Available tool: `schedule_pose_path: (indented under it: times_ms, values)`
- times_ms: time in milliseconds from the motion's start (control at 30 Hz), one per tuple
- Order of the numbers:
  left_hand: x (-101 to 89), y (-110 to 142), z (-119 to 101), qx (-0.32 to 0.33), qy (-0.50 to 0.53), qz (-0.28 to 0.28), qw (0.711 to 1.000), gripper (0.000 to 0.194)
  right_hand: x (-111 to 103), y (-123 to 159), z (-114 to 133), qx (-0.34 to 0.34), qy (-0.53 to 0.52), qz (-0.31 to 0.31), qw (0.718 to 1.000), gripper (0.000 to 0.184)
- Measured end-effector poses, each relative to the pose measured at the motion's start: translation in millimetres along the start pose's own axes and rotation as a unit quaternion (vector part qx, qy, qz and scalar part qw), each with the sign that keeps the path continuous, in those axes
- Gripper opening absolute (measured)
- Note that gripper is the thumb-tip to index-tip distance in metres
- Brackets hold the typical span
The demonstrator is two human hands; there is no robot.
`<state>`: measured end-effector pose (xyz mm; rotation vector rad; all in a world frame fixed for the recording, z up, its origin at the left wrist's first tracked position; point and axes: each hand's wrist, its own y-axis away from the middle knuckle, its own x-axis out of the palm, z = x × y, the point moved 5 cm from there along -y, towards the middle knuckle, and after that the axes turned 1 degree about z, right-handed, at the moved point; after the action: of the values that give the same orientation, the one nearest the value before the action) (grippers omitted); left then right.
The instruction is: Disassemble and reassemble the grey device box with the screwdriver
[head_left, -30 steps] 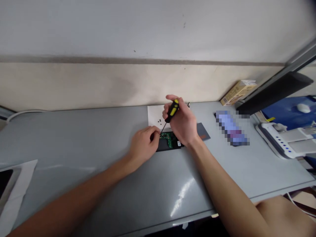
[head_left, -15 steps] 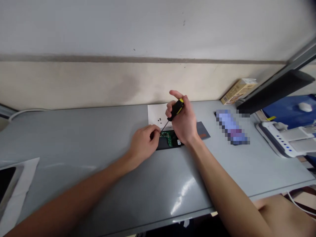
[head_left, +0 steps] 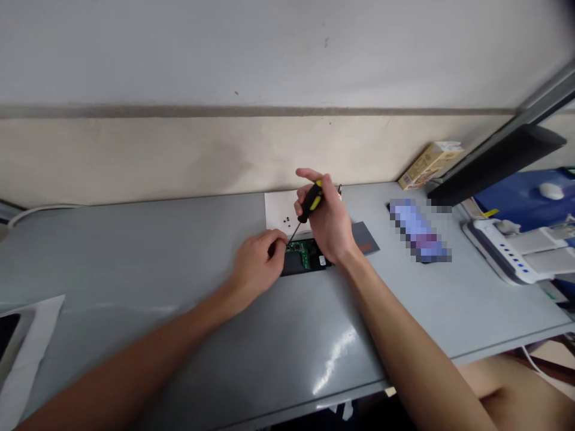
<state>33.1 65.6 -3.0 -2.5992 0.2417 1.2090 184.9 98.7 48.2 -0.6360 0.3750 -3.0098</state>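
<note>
My right hand point(head_left: 330, 221) is wrapped round the handle of a black and yellow screwdriver point(head_left: 311, 202), its index finger stretched out past the handle. The thin shaft slants down to the left, its tip at a green circuit board point(head_left: 305, 254) inside a flat black device casing point(head_left: 296, 264). My left hand point(head_left: 260, 260) is closed at the casing's left end, thumb and fingertips pinched beside the screwdriver tip. Whatever those fingers hold is hidden. Several small dark screws point(head_left: 287, 222) lie on a white sheet of paper point(head_left: 273, 206) just behind the casing.
A dark grey flat panel point(head_left: 366, 236) lies right of my right hand. Farther right are a phone with a blurred screen point(head_left: 417, 230), a yellow carton point(head_left: 431, 164) and a white power strip point(head_left: 498, 251) with plugs. A wall point(head_left: 179, 155) runs along the table's back.
The screwdriver handle and my right hand tilted up and right, then came back down to the left. The tip stays by my left fingers. The whole view has shifted slightly.
</note>
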Motion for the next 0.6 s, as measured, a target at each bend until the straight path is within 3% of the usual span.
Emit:
schedule_pose_path:
  times_ms: [67, 267, 500, 600]
  values:
    - [0.0, 0, 0, 0.002, -0.001, -0.003, 1.0, 0.024, -1, 0, -2, 0.002, -0.01, 0.004, 1.0, 0.042]
    - [0.6, 0, 1, 0.003, 0.0, -0.003, 1.0, 0.025, -10, -1, -8, 0.004, 0.015, -0.053, 0.998, 0.052]
    - [0.3, 0, 1, 0.007, -0.008, -0.006, 1.0, 0.024, -4, -1, -3, 0.035, -0.013, 0.002, 0.999, 0.045]
    - [0.7, 1, 0, 0.007, -0.016, -0.006, 1.0, 0.024, -4, 1, -5, 0.031, -0.001, -0.009, 0.999, 0.05]
